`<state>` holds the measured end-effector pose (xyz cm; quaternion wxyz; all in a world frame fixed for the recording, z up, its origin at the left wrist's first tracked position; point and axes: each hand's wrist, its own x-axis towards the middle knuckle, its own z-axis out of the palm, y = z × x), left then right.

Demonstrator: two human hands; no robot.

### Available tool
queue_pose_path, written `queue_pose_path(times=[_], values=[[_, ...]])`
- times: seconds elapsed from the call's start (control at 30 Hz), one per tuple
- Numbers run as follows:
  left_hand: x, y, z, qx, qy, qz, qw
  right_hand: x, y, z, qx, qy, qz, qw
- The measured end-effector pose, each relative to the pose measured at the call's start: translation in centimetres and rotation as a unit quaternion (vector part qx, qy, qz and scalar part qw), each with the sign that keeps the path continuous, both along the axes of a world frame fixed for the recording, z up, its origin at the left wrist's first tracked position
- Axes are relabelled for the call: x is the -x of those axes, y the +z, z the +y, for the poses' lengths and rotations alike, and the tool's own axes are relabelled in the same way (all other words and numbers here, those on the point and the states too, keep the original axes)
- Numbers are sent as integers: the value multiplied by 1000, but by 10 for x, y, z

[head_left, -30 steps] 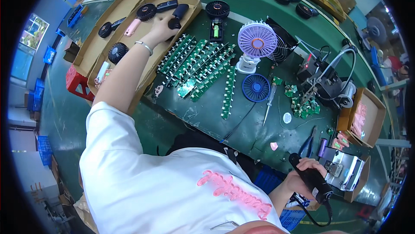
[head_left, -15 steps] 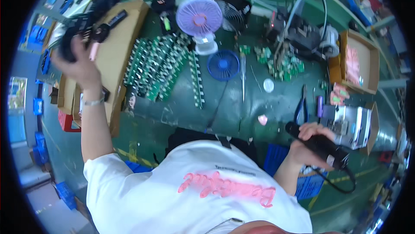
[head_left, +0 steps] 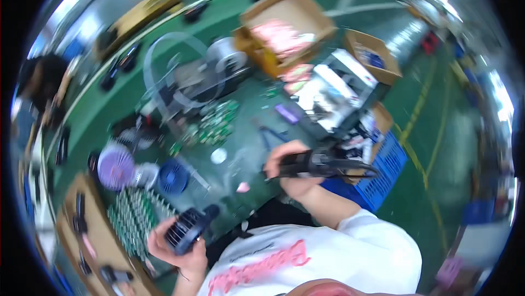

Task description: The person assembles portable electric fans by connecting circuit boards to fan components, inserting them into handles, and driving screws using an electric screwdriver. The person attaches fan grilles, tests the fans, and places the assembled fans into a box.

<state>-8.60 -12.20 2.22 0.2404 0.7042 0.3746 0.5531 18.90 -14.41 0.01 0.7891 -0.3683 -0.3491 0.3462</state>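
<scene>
Head view: the left hand [head_left: 188, 260] grips a dark fan [head_left: 187, 231], lower left of centre, the right hand [head_left: 287, 152] grasps a black corded tool [head_left: 309, 163] near centre; the fan should be held steady, clear of the circuit boards [head_left: 130, 217] beside it.

A patch of bare green bench [head_left: 246, 162] opens between and ahead of a person's left hand [head_left: 181, 259] and right hand [head_left: 296, 185], broken by a pink scrap [head_left: 243, 187] and a white disc [head_left: 219, 156]. Circuit boards [head_left: 131, 217] crowd the way beside the left, with a blue fan [head_left: 173, 176] and a slim tool [head_left: 194, 174] farther on; pliers [head_left: 265, 136], a purple cylinder [head_left: 287, 113] and a silvery machine [head_left: 331, 96] obstruct the reach past the right.
</scene>
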Motion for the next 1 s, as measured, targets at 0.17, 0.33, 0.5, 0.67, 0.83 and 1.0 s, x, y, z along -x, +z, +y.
queue_pose_path(times=[0.17,0.33,0.5,0.67,0.83,1.0], values=[[-25,-48,-9,385,-110,-41,915,-4,4,-2,-11,55,-10,998],[-43,-31,-13,270,-192,-226,916,-5,-1,-9,-55,48,-96,993],[-42,0,-10,384,-129,-245,881,-1,8,-12,-15,22,-155,988],[-53,8,-13,409,-180,-219,867,1,7,-7,-11,18,-182,983],[-52,4,-13,434,-180,-256,845,0,10,-1,-5,15,-199,980],[-54,3,-11,419,-178,-266,850,-3,9,4,-47,17,-205,977]])
